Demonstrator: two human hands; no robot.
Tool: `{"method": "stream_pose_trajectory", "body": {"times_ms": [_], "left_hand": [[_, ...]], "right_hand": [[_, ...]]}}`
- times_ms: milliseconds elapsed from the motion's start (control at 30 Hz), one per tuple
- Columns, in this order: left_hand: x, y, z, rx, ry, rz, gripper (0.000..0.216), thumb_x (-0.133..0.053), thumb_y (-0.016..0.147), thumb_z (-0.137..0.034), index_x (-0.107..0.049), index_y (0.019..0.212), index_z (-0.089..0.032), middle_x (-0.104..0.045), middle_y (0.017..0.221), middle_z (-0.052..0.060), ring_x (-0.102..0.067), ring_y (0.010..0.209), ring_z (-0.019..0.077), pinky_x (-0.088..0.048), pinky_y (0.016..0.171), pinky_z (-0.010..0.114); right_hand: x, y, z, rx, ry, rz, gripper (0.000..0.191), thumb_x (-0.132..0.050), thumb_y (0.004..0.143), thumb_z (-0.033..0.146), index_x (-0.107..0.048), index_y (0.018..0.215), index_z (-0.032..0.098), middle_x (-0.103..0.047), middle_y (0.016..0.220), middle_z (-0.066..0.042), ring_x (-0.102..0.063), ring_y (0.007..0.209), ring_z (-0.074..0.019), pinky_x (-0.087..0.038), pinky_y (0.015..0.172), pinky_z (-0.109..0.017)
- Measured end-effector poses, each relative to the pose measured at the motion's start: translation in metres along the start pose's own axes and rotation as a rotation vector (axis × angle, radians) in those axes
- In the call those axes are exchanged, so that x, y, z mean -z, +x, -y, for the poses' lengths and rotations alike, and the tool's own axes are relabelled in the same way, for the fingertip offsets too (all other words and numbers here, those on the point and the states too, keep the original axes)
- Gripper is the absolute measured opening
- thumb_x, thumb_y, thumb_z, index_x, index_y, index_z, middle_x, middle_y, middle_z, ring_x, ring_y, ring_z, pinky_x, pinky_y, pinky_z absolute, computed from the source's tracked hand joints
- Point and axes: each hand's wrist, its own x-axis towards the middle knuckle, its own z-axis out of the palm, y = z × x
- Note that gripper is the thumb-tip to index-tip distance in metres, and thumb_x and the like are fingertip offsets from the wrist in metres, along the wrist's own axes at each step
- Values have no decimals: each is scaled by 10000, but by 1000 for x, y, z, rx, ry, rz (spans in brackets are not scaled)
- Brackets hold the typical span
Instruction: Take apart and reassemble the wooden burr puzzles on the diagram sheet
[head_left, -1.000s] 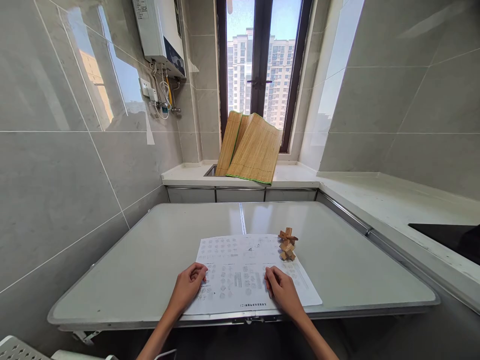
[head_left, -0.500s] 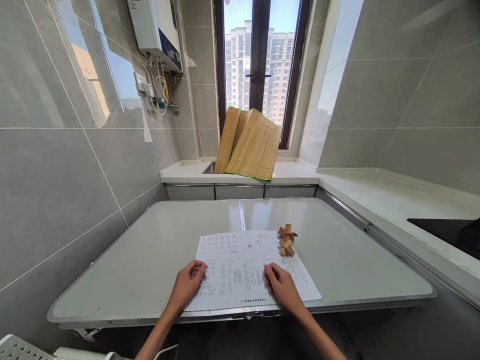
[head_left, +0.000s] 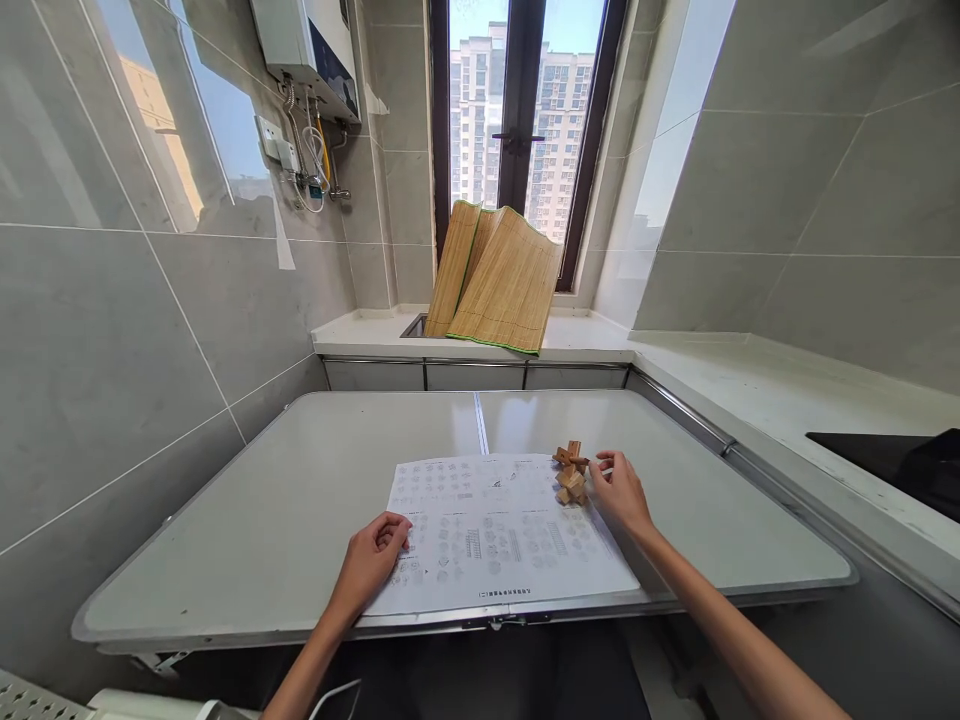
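Note:
Two wooden interlocking burr puzzles stand at the right side of a printed sheet (head_left: 480,560). The darker brown puzzle (head_left: 572,455) sits behind the lighter one (head_left: 571,488). My right hand (head_left: 616,490) is just right of both, thumb and fingers apart, fingertips beside the darker puzzle; whether they touch it I cannot tell. At the sheet's left edge rests my left hand (head_left: 375,552), its fingers loosely curled in and nothing visible in them. Small diagrams and text cover the sheet.
A white folding table (head_left: 247,520) carries the sheet. Beyond it, a bamboo mat (head_left: 510,285) leans by the window over a sink in the counter (head_left: 585,335). Another counter runs along the right with a black hob (head_left: 885,460). A water heater (head_left: 307,55) hangs upper left.
My right hand has moved from the front of the sheet forward and right to the wooden puzzles, its fingers opening. The left hand stays in place. The view has shifted slightly.

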Motion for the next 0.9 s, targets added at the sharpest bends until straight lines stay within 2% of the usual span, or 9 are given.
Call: {"method": "stream_pose_trajectory", "body": {"times_ms": [100, 233, 367, 533, 667, 733, 800, 900], "left_hand": [[1, -2, -2, 11, 13, 1, 472, -575, 894, -645, -706, 927, -194, -700, 747, 35, -604, 681, 195, -426, 625, 277], [1, -3, -2, 12, 17, 7, 467, -569, 901, -645, -703, 925, -198, -698, 740, 31, -610, 690, 199, -432, 640, 281], [-1, -2, 0, 9, 18, 5, 455, -578, 901, -638, -702, 924, -201, -699, 744, 29, -617, 700, 201, -438, 654, 284], [-1, -6, 0, -13, 13, 0, 433, -574, 922, -615, -699, 918, -200, -702, 732, 30, -623, 699, 201, -456, 657, 288], [-4, -11, -9, -147, 130, -10, 390, -544, 973, -572, -700, 929, -217, -712, 769, 33, -611, 705, 199, -484, 690, 310], [-11, -13, -18, -230, 170, -16, 345, -565, 982, -547, -692, 1000, -226, -729, 873, 44, -625, 752, 201, -515, 750, 336], [-20, -13, -31, -298, 149, -14, 367, -675, 933, -509, -647, 1175, -235, -732, 1059, 66, -665, 875, 219, -546, 865, 384], [-35, -12, -54, -426, 95, 140, 834, -882, 761, -453, -472, 1469, -290, -587, 1466, 119, -638, 1214, 294, -541, 1022, 454]], "right_hand": [[-3, 19, -3, 34, -106, 70, 322, -543, 936, 433, -679, 1118, 205, -667, 1112, -101, -678, 792, -198, -451, 670, -310], [-4, 29, -1, 144, -210, 155, 197, -588, 966, 384, -722, 969, 239, -710, 1045, -73, -671, 827, -206, -394, 624, -287], [0, 34, 10, 266, -249, 156, 206, -548, 1012, 348, -715, 950, 245, -734, 1005, -68, -666, 810, -221, -394, 639, -295], [6, 27, 47, 430, -130, 104, 349, -437, 1085, 444, -699, 1076, 214, -734, 1117, -105, -695, 885, -252, -489, 728, -342], [12, -3, 88, 573, 25, 165, 348, -457, 1095, 487, -698, 1115, 236, -748, 1104, -71, -701, 811, -204, -542, 731, -324], [15, -25, 106, 667, 160, 227, 297, -492, 1094, 448, -706, 1087, 242, -751, 1053, -64, -692, 787, -199, -532, 690, -316], [18, -47, 119, 752, 190, 259, 259, -515, 1093, 413, -711, 1067, 244, -748, 1004, -54, -677, 754, -187, -509, 666, -309], [18, -74, 130, 871, 169, 327, 235, -517, 1100, 365, -720, 1096, 246, -747, 973, -53, -668, 730, -177, -484, 660, -306]]}}
